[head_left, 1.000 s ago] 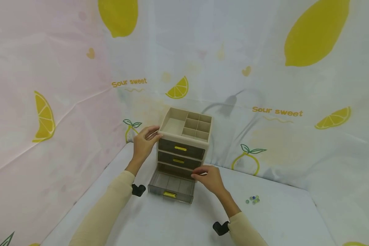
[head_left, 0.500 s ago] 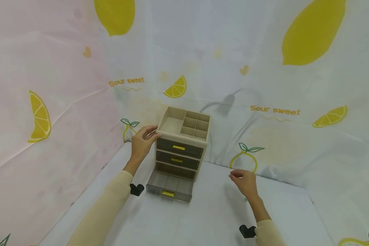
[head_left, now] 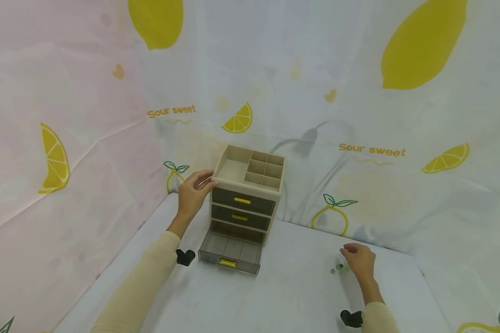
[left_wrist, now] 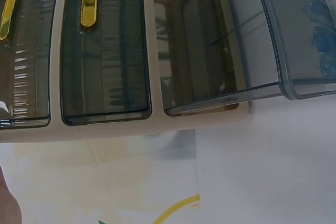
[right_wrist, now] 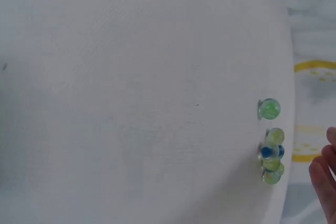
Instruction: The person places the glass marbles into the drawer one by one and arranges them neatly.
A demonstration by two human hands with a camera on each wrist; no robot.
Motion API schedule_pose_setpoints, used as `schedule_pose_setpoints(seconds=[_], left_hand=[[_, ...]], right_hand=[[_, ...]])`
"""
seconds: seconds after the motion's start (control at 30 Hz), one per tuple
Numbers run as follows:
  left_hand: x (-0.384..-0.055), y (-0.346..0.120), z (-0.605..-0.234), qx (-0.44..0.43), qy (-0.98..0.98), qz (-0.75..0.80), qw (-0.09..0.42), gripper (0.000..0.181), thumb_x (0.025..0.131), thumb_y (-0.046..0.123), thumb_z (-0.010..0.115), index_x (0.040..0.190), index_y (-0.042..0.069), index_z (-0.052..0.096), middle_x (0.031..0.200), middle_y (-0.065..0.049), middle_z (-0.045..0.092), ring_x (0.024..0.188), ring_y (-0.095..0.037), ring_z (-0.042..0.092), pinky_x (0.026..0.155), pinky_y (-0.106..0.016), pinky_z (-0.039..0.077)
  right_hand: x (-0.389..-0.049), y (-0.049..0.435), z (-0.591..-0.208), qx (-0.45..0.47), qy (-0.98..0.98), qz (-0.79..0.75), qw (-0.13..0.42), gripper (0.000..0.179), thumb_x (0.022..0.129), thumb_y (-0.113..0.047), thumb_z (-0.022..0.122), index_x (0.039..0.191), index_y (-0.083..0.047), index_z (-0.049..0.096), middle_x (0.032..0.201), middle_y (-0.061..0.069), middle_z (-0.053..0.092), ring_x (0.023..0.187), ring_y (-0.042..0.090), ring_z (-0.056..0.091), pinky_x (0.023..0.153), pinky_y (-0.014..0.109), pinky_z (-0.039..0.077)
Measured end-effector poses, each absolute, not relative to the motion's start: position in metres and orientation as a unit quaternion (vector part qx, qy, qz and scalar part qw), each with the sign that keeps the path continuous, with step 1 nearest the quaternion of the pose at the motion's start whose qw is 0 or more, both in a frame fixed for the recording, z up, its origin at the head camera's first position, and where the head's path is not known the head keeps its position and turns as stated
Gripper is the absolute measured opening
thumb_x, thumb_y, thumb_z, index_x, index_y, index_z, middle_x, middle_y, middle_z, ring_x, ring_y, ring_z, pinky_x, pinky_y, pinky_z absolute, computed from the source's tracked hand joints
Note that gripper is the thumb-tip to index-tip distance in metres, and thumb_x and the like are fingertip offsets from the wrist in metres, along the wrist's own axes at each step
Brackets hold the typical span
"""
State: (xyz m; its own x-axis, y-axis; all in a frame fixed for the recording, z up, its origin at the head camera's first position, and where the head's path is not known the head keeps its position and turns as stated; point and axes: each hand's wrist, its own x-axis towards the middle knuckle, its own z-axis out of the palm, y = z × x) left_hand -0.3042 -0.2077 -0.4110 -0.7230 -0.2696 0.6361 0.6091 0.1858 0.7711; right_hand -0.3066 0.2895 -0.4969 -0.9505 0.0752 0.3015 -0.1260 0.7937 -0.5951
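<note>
A beige desktop drawer organizer (head_left: 246, 186) stands upright, its top divided into compartments. My left hand (head_left: 193, 194) grips its upper left corner, thumb at the front and fingers at the side. The clear grey bottom drawer (head_left: 246, 266) is pulled out and holds nothing; both upper drawers (left_wrist: 105, 66) are closed. Several glass marbles (right_wrist: 272, 153), greenish, yellowish and blue, lie bunched on the white table, one a little apart. Over them hovers my right hand (head_left: 360, 261), fingers loosely bent towards the thumb with nothing visible between them. Only its fingertips (right_wrist: 320, 174) show in the right wrist view.
The white table top (head_left: 291, 286) meets a lemon-printed cloth backdrop (head_left: 383, 194) behind and at the left. Black camera mounts (head_left: 185, 257) sit at both wrists. The open drawer juts out towards the front.
My right hand has moved from beside the open bottom drawer rightwards to the marbles. My left hand stays on the organizer's corner, and the drawer remains pulled out.
</note>
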Motion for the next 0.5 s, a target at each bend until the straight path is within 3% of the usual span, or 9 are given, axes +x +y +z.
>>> schedule_pose_setpoints(seconds=[0.37, 0.5], left_hand=[[-0.304, -0.206, -0.406, -0.124, -0.681, -0.636, 0.342, 0.039, 0.082, 0.0, 0.076, 0.119, -0.009, 0.064, 0.122, -0.024, 0.061, 0.115, -0.037, 0.06, 0.096, -0.032, 0.055], [-0.291, -0.202, -0.395, -0.124, -0.686, -0.633, 0.337, 0.039, 0.083, -0.006, 0.074, 0.119, -0.014, 0.061, 0.122, -0.029, 0.06, 0.115, -0.041, 0.059, 0.097, -0.04, 0.054]], right_hand=[[-0.305, 0.298, -0.511, -0.025, -0.938, 0.327, 0.116, 0.023, 0.085, -0.007, 0.07, 0.099, 0.011, 0.069, 0.095, 0.025, 0.07, 0.091, 0.044, 0.062, 0.081, 0.054, 0.052], [-0.304, 0.299, -0.515, -0.031, -0.938, 0.33, 0.1, 0.023, 0.085, -0.008, 0.07, 0.099, 0.01, 0.069, 0.094, 0.024, 0.07, 0.091, 0.042, 0.063, 0.073, 0.046, 0.056]])
